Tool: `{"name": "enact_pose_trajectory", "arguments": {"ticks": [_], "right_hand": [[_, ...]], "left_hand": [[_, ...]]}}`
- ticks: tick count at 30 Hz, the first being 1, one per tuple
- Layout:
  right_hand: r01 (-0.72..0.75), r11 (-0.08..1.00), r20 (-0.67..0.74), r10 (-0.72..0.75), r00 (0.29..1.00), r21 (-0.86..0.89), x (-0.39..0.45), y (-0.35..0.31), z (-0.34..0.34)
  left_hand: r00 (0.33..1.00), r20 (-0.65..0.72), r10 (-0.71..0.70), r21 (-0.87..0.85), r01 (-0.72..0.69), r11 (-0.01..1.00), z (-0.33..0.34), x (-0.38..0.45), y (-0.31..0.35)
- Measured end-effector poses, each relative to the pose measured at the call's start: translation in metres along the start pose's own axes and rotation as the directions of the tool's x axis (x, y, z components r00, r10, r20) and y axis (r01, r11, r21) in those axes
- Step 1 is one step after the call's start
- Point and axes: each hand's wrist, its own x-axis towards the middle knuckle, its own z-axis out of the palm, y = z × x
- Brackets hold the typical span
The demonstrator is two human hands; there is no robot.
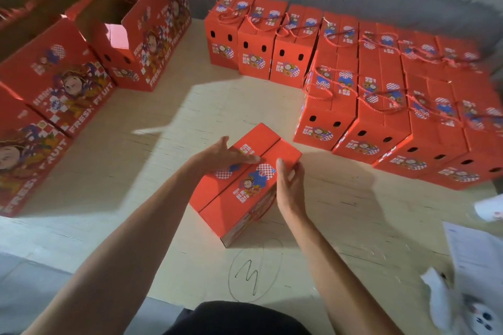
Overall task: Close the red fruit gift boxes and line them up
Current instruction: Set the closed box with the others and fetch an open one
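Note:
A red fruit gift box stands on the pale wooden board in front of me, its two top flaps folded down and meeting along a seam. My left hand lies flat on the left flap with straight fingers. My right hand curls around the box's right top edge, thumb on top. Closed red boxes with rope handles stand in rows at the right and back. Open boxes with raised flaps stand at the left.
A grey wall runs behind the rows. White papers lie at the right edge. A pencilled circle with a number is drawn on the board near me. Bare board lies between me and the back row.

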Motion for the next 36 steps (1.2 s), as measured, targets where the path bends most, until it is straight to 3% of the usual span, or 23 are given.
{"name": "enact_pose_trajectory", "arguments": {"ticks": [4, 6, 8, 11, 13, 15, 17, 20, 22, 25, 30, 33, 36], "right_hand": [[0.057, 0.99, 0.036, -0.052, 0.998, -0.132, 0.001, -0.002, -0.019], [0.037, 0.972, 0.028, -0.031, 0.999, -0.233, 0.01, -0.01, -0.025], [0.029, 0.948, -0.003, -0.031, 1.0, -0.318, 0.015, -0.014, -0.027], [-0.012, 0.917, -0.047, -0.007, 0.999, -0.399, 0.011, -0.014, -0.027], [-0.075, 0.896, -0.043, 0.063, 0.997, -0.439, 0.007, -0.014, -0.028], [-0.143, 0.885, -0.002, 0.158, 0.987, -0.443, 0.003, -0.016, -0.031], [-0.152, 0.87, 0.057, 0.202, 0.978, -0.469, -0.001, -0.024, -0.037], [-0.129, 0.868, 0.164, 0.233, 0.958, -0.48, -0.003, -0.042, -0.05], [-0.146, 0.921, 0.224, 0.238, 0.945, -0.362, -0.002, -0.061, -0.053], [-0.164, 0.981, 0.377, 0.192, 0.906, -0.106, -0.002, -0.097, -0.046], [-0.032, 0.995, 0.466, 0.07, 0.882, -0.09, -0.001, -0.136, -0.021], [-0.027, 0.991, 0.476, 0.088, 0.875, -0.133, -0.005, -0.143, -0.002], [-0.022, 0.975, 0.504, 0.134, 0.853, -0.223, -0.014, -0.145, 0.016]], "left_hand": [[0.991, -0.1, -0.084, -0.097, 0.074, 0.992, 0.017, -0.015, 0.004], [0.993, -0.037, -0.11, -0.293, 0.094, 0.951, 0.032, -0.027, -0.005], [0.996, 0.081, -0.032, -0.498, 0.068, 0.864, 0.048, -0.041, -0.013], [0.995, 0.093, 0.029, -0.59, 0.032, 0.807, 0.055, -0.05, -0.018], [1.0, 0.002, 0.014, -0.532, -0.011, 0.847, 0.056, -0.051, -0.014], [0.979, -0.202, 0.014, -0.229, -0.061, 0.972, 0.057, -0.049, -0.014], [0.944, -0.327, 0.038, -0.026, -0.049, 0.998, 0.057, -0.054, -0.016], [0.977, -0.214, 0.005, -0.127, -0.033, 0.991, 0.047, -0.057, -0.027], [0.993, -0.112, 0.039, -0.282, -0.069, 0.957, 0.039, -0.056, -0.033], [0.973, -0.202, 0.108, -0.28, -0.163, 0.946, 0.029, -0.054, -0.031], [0.978, -0.093, 0.185, -0.458, -0.207, 0.864, 0.009, -0.071, -0.001], [0.939, -0.19, 0.286, -0.56, -0.343, 0.754, -0.006, -0.085, 0.034], [0.859, -0.387, 0.336, -0.375, -0.48, 0.793, -0.013, -0.087, 0.064]]}}
